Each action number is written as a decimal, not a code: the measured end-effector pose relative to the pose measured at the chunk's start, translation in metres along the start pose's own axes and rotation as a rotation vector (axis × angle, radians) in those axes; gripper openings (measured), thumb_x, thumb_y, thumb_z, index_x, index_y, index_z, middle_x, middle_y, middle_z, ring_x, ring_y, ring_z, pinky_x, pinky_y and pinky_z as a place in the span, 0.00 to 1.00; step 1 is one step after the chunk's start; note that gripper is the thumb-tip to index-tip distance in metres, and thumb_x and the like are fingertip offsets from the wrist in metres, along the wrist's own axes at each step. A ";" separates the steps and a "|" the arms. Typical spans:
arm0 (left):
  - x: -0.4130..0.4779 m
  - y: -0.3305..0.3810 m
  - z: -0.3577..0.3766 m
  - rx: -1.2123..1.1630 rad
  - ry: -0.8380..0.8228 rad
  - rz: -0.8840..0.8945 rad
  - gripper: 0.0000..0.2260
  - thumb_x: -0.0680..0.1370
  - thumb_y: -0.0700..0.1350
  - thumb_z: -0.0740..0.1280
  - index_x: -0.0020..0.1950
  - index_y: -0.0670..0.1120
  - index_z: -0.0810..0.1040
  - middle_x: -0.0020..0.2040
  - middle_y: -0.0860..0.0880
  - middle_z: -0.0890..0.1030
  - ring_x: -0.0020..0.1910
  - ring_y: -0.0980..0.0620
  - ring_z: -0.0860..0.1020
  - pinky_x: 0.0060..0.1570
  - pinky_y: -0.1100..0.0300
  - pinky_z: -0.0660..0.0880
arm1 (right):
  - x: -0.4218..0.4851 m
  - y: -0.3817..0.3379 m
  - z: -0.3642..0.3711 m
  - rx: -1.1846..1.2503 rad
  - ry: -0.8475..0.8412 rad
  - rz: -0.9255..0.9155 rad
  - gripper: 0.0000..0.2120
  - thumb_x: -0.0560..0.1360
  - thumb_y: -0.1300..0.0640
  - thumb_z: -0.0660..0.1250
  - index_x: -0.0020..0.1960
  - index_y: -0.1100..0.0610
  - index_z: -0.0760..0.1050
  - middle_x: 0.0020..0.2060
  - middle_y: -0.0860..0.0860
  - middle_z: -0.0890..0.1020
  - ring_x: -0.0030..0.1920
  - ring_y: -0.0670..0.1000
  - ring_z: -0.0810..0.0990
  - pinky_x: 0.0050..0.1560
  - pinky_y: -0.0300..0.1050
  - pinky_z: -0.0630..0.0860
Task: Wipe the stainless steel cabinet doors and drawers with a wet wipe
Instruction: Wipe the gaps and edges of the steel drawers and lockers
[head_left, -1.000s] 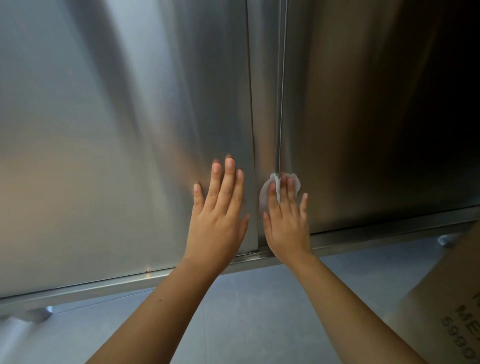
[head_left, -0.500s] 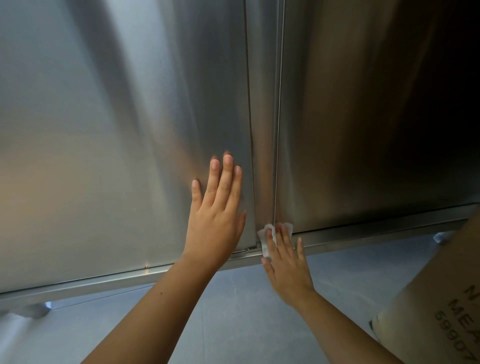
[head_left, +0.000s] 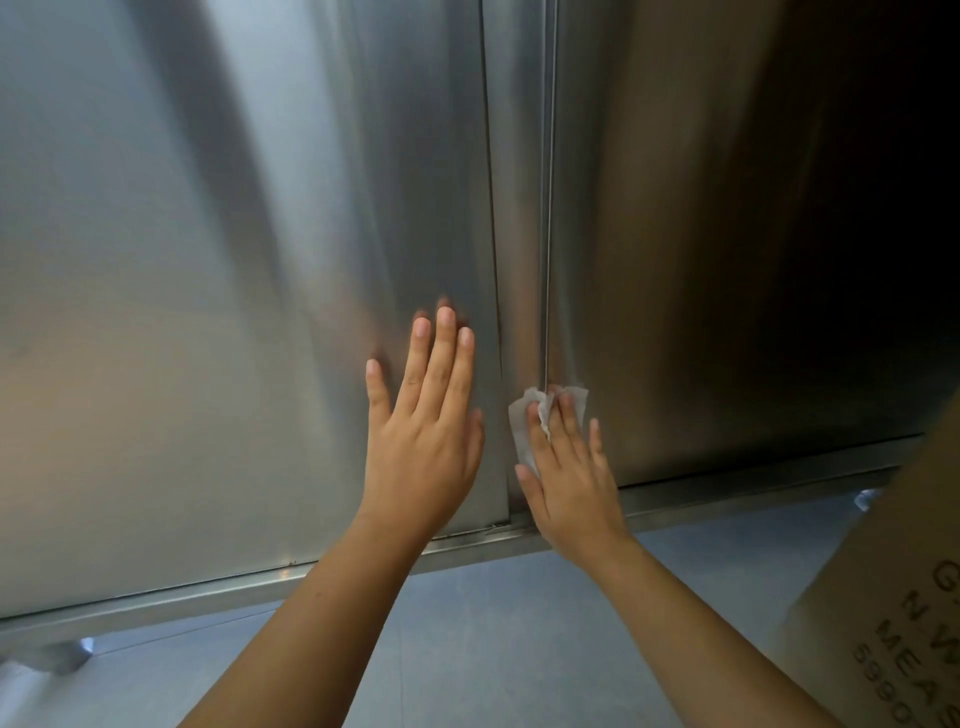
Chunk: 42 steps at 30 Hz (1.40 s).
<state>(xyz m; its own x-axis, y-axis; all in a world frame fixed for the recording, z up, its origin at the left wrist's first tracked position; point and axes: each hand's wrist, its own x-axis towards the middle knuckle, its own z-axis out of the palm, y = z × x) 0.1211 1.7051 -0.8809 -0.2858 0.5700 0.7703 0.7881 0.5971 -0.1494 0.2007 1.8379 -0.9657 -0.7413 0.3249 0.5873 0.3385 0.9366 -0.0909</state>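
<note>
The wipe (head_left: 521, 428) is pressed on the steel at the foot of the seam (head_left: 545, 208) between the two doors, a little toward 5 o'clock from the middle of the view. The right hand (head_left: 569, 483) covers its lower part, fingers straight and pointing to 12 o'clock, pressing rather than pinching. A fold of the wipe pokes up between two fingers. Just beside it at 9 o'clock, the left hand (head_left: 423, 447) lies flat and spread on the left door (head_left: 208, 312), holding nothing. The right door (head_left: 727, 260) runs off toward 3 o'clock into shadow. The rail (head_left: 727, 488) runs under both doors, with the floor (head_left: 493, 623) at 6 o'clock and a box (head_left: 909, 597) at 4 o'clock.

Nothing grips the wipe, so a quick stroke could bunch it or let it slip from under the fingers and drop to the floor. Dragged along the seam, its edge may snag in the gap, or a fingertip may scrape the sheet edge. The bare left palm likely leaves prints that would need another pass.
</note>
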 end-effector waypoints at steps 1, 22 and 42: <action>0.004 0.001 -0.001 -0.003 0.005 -0.001 0.29 0.76 0.46 0.58 0.75 0.41 0.54 0.74 0.43 0.53 0.74 0.45 0.53 0.67 0.40 0.50 | 0.006 0.001 -0.006 0.000 0.025 -0.019 0.26 0.81 0.47 0.40 0.72 0.61 0.55 0.71 0.58 0.59 0.70 0.57 0.59 0.64 0.62 0.56; 0.134 -0.032 -0.078 0.037 0.268 0.041 0.30 0.75 0.46 0.61 0.74 0.39 0.55 0.74 0.42 0.54 0.73 0.45 0.53 0.68 0.40 0.48 | 0.134 -0.018 -0.177 0.060 0.141 -0.070 0.26 0.79 0.45 0.43 0.71 0.53 0.36 0.72 0.49 0.41 0.72 0.48 0.35 0.68 0.45 0.30; 0.297 -0.069 -0.193 0.042 0.432 0.107 0.27 0.76 0.47 0.56 0.74 0.41 0.58 0.74 0.44 0.57 0.73 0.44 0.56 0.66 0.38 0.53 | 0.261 -0.032 -0.336 -0.026 0.279 -0.111 0.27 0.81 0.45 0.45 0.71 0.52 0.34 0.71 0.47 0.37 0.70 0.43 0.32 0.66 0.45 0.29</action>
<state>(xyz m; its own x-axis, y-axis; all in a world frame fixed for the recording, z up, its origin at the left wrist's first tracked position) 0.0871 1.7244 -0.5217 0.0570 0.3471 0.9361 0.7753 0.5753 -0.2606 0.1911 1.8482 -0.5389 -0.5882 0.1684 0.7910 0.2811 0.9597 0.0047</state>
